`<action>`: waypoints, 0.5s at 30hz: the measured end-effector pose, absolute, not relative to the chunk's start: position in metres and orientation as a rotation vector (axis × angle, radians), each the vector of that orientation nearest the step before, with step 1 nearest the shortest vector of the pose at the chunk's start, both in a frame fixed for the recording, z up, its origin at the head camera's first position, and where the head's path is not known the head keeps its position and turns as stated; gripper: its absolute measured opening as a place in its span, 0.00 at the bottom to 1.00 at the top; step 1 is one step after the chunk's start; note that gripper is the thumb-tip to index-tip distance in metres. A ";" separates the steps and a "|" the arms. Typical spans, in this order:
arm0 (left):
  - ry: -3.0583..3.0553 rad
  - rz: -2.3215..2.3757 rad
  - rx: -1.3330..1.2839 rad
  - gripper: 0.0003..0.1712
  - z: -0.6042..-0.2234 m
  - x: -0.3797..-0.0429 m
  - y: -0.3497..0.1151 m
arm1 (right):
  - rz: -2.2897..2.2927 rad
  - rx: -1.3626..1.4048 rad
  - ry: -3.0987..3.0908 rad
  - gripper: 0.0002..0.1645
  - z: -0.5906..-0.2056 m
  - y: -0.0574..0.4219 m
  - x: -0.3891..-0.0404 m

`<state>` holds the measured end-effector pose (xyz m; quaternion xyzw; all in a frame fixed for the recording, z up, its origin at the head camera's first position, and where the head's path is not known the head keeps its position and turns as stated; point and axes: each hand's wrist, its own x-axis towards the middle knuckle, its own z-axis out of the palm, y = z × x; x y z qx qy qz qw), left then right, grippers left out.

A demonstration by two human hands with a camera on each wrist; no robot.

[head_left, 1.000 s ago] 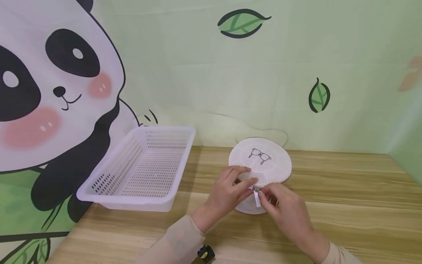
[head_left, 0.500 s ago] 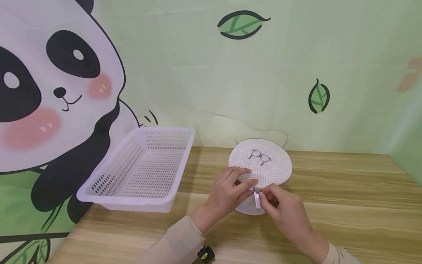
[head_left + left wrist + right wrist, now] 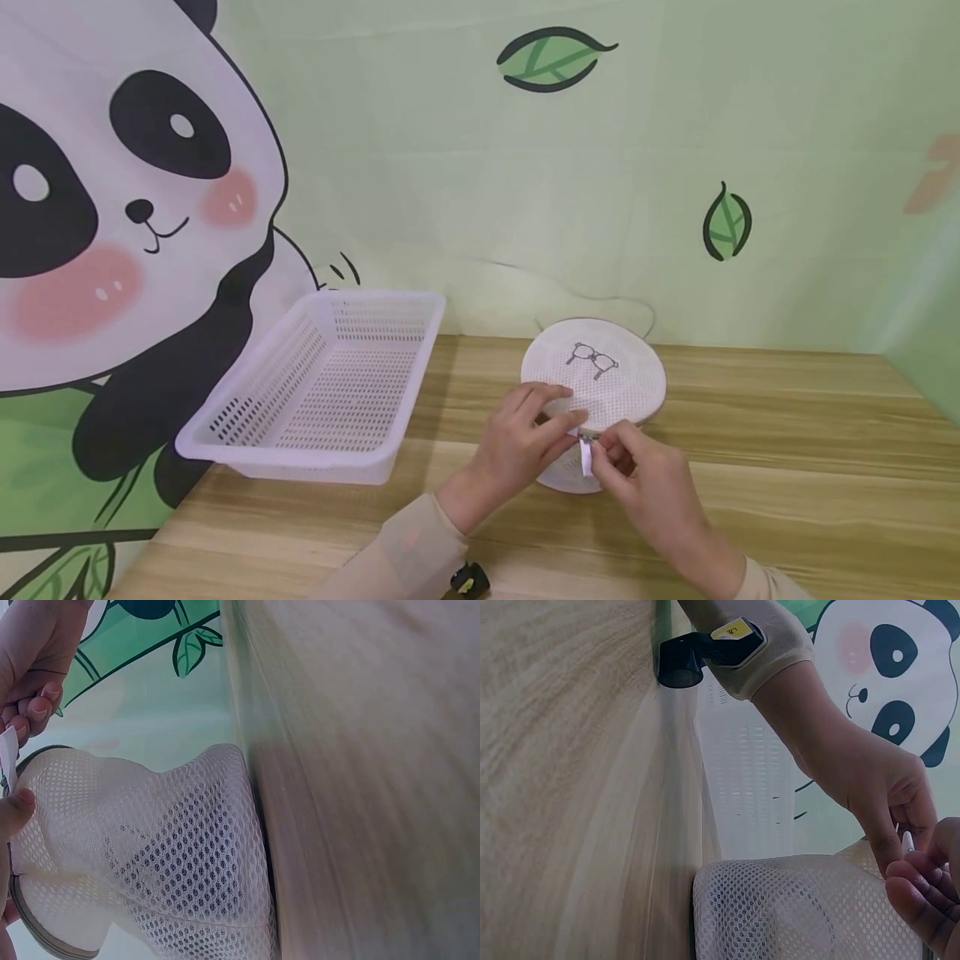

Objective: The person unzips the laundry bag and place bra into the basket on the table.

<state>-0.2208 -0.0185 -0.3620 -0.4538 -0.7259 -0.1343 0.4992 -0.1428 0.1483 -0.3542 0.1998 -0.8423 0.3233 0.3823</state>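
A round white mesh laundry bag (image 3: 622,383) stands on the table, its flat top bearing a line drawing that looks like a bra. My left hand (image 3: 521,433) holds the front edge of that top, with fingertips on the mesh and the thumb near the zipper. Beside it my right hand (image 3: 656,483) pinches at the zipper, where the pull itself is mostly covered by fingers. A white fabric tag (image 3: 587,458) hangs down between the hands. In the left wrist view the mesh side (image 3: 180,840) sags inward, and a dark zipper edge (image 3: 45,930) curves round the top.
Left of the bag sits a white perforated plastic basket (image 3: 352,392). A black camera mount (image 3: 470,577) is strapped at my left wrist. Behind the wooden table (image 3: 810,467) hangs a green backdrop (image 3: 420,150) with a panda and leaves.
Both hands keep nearly the same place at the bag's front edge. The whole scene has shifted slightly downward in the head view.
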 end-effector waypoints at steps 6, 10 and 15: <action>-1.750 -0.333 -1.098 0.13 -0.362 -0.221 -0.018 | 0.797 0.516 -2.144 0.12 -0.354 0.148 -0.142; -1.750 -0.339 -1.100 0.13 -0.363 -0.221 -0.018 | 0.814 0.501 -2.142 0.12 -0.355 0.149 -0.142; -1.755 -0.345 -1.099 0.13 -0.363 -0.221 -0.018 | 0.858 0.491 -2.139 0.12 -0.355 0.150 -0.143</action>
